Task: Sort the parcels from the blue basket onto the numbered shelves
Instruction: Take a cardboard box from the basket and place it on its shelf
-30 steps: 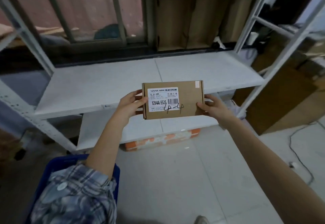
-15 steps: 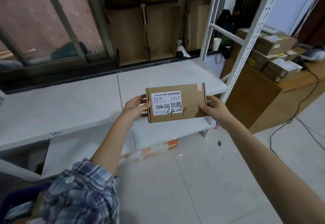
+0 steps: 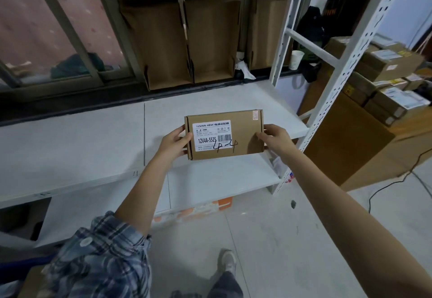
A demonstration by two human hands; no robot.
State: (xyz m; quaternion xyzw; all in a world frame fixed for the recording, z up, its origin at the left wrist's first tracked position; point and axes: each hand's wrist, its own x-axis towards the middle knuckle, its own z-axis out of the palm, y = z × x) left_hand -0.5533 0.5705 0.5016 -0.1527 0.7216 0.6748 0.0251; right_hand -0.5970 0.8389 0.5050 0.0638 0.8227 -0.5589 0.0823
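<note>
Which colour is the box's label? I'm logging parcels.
White with black print, on the brown box; head view.

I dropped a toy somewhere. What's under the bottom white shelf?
Under the bottom shelf lies an orange-and-white package on the floor. Only its front edge shows; anything farther back is hidden by the shelf.

pale tiled floor (image 3: 268,239), window (image 3: 53,28) behind.

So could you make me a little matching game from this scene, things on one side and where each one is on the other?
Things:
1. cardboard box
2. paper cup
3. orange package
4. stacked parcels

Places:
A. under the lowest shelf
B. on the brown counter at far right
C. held between both hands
D. on the ledge behind the white rack

Pairs: 1-C, 2-D, 3-A, 4-B
</note>
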